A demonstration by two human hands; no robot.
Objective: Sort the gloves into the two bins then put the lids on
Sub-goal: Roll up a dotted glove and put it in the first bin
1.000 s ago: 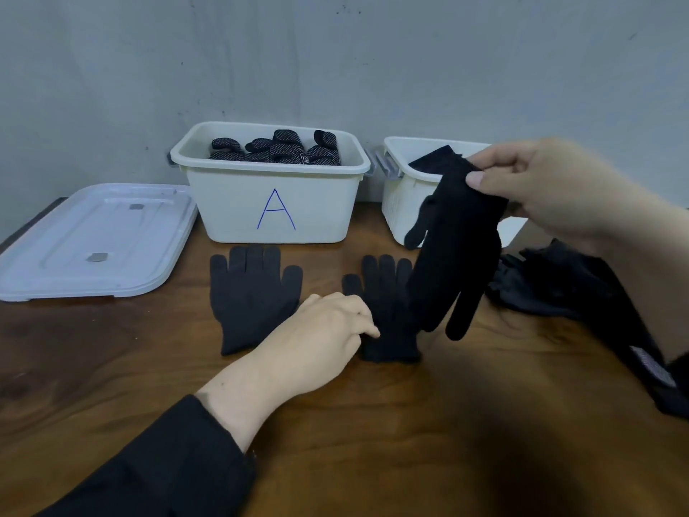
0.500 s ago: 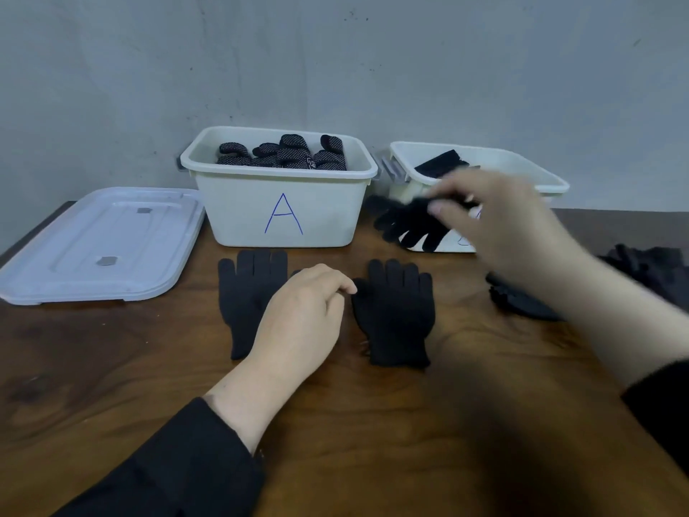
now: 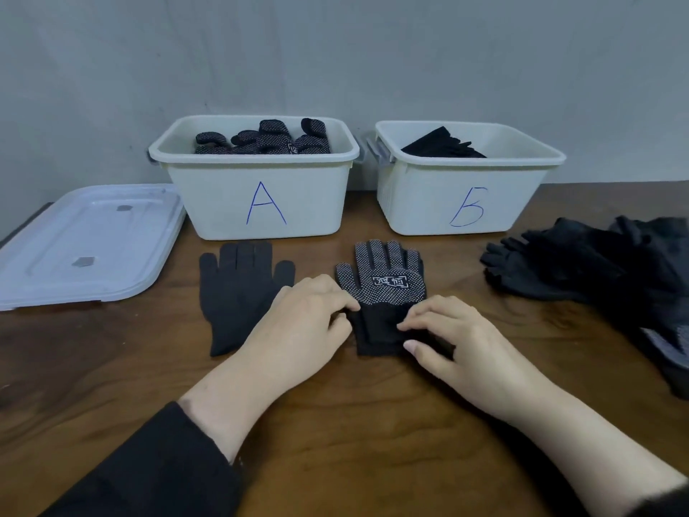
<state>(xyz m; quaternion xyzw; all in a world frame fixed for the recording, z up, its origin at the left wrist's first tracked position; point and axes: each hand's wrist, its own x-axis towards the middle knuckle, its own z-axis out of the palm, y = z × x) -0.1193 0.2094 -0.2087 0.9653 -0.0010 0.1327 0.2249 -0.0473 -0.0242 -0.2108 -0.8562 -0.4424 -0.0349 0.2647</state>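
A dark brown wooden table [image 3: 112, 367] with a swirling grain fills the lower view; directly behind the table, meeting its far edge, a plain grey wall [image 3: 335, 50] rises, faintly scuffed.

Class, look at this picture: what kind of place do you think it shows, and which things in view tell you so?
Probably a plain sorting workstation, not a home: a bare wooden table against a blank grey wall, two white bins hand-lettered A and B, and a pile of dark gloves waiting at the right.
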